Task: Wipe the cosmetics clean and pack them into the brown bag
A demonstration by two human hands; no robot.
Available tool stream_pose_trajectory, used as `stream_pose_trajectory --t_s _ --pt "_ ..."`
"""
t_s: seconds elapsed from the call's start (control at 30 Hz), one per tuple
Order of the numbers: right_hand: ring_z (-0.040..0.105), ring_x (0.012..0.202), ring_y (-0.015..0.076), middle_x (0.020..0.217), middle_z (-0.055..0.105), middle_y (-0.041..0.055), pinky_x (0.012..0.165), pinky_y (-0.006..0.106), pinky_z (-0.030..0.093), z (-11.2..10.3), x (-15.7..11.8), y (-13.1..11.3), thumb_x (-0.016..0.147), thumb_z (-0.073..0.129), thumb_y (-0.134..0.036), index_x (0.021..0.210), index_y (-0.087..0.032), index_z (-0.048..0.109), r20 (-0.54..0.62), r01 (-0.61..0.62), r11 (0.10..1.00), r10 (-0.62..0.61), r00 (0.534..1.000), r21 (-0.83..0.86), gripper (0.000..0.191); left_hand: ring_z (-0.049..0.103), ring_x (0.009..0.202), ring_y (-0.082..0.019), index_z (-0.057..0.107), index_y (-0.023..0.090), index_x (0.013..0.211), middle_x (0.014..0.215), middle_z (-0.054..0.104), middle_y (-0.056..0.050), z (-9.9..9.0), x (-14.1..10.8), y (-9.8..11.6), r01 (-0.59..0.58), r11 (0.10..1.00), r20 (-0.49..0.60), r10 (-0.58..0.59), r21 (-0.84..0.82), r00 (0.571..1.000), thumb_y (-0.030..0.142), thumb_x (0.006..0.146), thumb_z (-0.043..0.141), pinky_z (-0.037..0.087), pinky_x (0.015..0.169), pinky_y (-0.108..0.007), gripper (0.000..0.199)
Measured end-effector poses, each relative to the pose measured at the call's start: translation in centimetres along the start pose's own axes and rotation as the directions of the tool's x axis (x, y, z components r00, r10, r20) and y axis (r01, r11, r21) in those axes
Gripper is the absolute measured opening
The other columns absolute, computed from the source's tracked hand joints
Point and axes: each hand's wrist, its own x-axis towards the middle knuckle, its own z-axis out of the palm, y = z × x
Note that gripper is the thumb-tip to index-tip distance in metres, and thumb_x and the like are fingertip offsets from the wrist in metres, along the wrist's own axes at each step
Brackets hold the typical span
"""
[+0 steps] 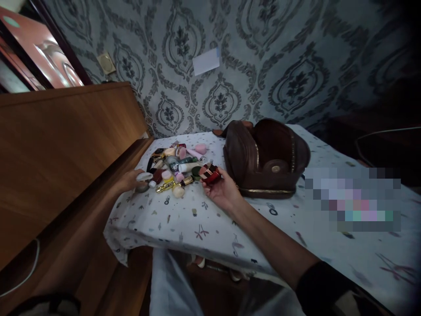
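My right hand (222,191) is palm up, its fingers curled around a shiny red cosmetic jar (210,174) with a gold band. My left hand (130,180) is at the left edge of a pile of cosmetics, closed on a round white-topped jar (144,177); its fingertips are partly hidden. Between the hands lie a white tube (188,167), a yellow-gold tube (165,187), a round cream-coloured item (178,192), a pink-lidded jar (166,175) and several other small containers. Close beyond my right hand stands a brown leather bag (265,181), its zip open.
A patterned white cloth (184,219) covers the table, which meets a papered wall (220,101). A wooden panel (66,131) borders the left side. A blurred patch (355,199) hides something on the right. A white cable (31,272) hangs at lower left.
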Motion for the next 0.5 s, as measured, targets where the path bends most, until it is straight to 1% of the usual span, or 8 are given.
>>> stream_pose_trajectory --t_s 0.07,0.13,0.23,0.3,0.37,0.43,0.47,0.5 --pt "0.06 0.053 0.0148 0.069 0.07 0.0082 0.043 0.02 0.046 0.0 0.0 -0.1 0.097 0.041 -0.045 0.091 -0.018 0.066 0.0 0.001 1.0 -0.001 1.0 0.01 0.037 0.064 0.074 -0.024 0.072 0.026 0.082 0.076 0.071 -0.002 0.9 0.3 0.0 -0.033 0.999 0.057 0.032 0.028 0.998 0.047 0.049 0.079 0.046 0.065 -0.029 0.04" --pt "0.06 0.053 0.0148 0.07 0.07 0.0076 0.043 0.021 0.047 0.1 -0.1 -0.2 0.097 0.04 -0.045 0.093 -0.018 0.066 -0.007 -0.004 0.999 0.004 1.0 0.034 0.037 0.064 0.079 -0.024 0.071 0.025 0.084 0.08 0.07 -0.003 1.6 0.1 0.0 -0.063 0.997 0.039 0.061 0.047 0.997 0.047 0.06 0.072 0.045 0.068 -0.029 0.033" --pt "0.06 0.053 0.0148 0.071 0.071 0.0069 0.042 0.021 0.047 0.4 -0.3 -0.2 0.098 0.039 -0.044 0.096 -0.018 0.065 -0.011 -0.015 0.997 0.016 1.0 0.073 0.037 0.062 0.081 -0.026 0.066 0.022 0.077 0.077 0.065 -0.007 2.0 -0.6 0.0 -0.07 0.993 -0.097 0.079 0.095 0.992 0.045 0.073 0.06 0.045 0.072 -0.032 0.023" --pt "0.061 0.054 0.0151 0.071 0.07 0.0073 0.043 0.022 0.048 0.7 -0.5 -0.1 0.099 0.04 -0.044 0.097 -0.017 0.065 -0.034 -0.023 0.996 0.026 0.999 0.086 0.037 0.06 0.081 -0.027 0.062 0.021 0.074 0.076 0.061 -0.008 2.2 -0.9 0.6 -0.07 0.991 -0.204 0.093 0.116 0.975 0.042 0.08 0.052 0.044 0.074 -0.034 0.024" --pt "0.062 0.056 0.0153 0.072 0.071 0.0081 0.044 0.022 0.05 0.9 -0.6 0.0 0.099 0.042 -0.042 0.097 -0.016 0.064 -0.055 -0.018 0.996 0.023 0.998 0.09 0.034 0.059 0.081 -0.026 0.06 0.021 0.075 0.079 0.061 -0.009 2.9 -1.1 2.0 -0.093 0.989 -0.273 0.123 0.119 0.954 0.041 0.085 0.046 0.045 0.077 -0.035 0.026" --pt "0.064 0.059 0.0153 0.076 0.072 0.0093 0.046 0.021 0.051 0.9 -0.7 0.0 0.099 0.047 -0.04 0.097 -0.016 0.063 -0.05 -0.005 0.996 0.01 0.999 0.089 0.029 0.059 0.08 -0.024 0.06 0.02 0.078 0.081 0.062 -0.007 4.2 -1.3 4.4 -0.147 0.986 -0.303 0.164 0.079 0.939 0.041 0.089 0.044 0.046 0.078 -0.034 0.029" --pt "0.064 0.06 0.0153 0.078 0.072 0.0099 0.047 0.021 0.052 0.9 -0.8 0.0 0.098 0.048 -0.039 0.098 -0.016 0.063 -0.045 0.002 0.996 0.002 0.999 0.09 0.027 0.059 0.079 -0.023 0.062 0.019 0.082 0.081 0.064 -0.006 5.2 -1.5 5.9 -0.193 0.981 -0.325 0.188 0.016 0.927 0.042 0.091 0.043 0.047 0.078 -0.034 0.031" --pt "0.065 0.061 0.0154 0.08 0.072 0.0102 0.048 0.021 0.052 0.9 -0.8 0.0 0.098 0.049 -0.038 0.099 -0.016 0.063 -0.04 0.006 0.996 -0.002 0.999 0.092 0.027 0.06 0.079 -0.023 0.063 0.018 0.086 0.08 0.065 -0.006 6.2 -1.8 7.5 -0.245 0.968 -0.315 0.214 -0.062 0.925 0.042 0.093 0.042 0.049 0.078 -0.034 0.033"
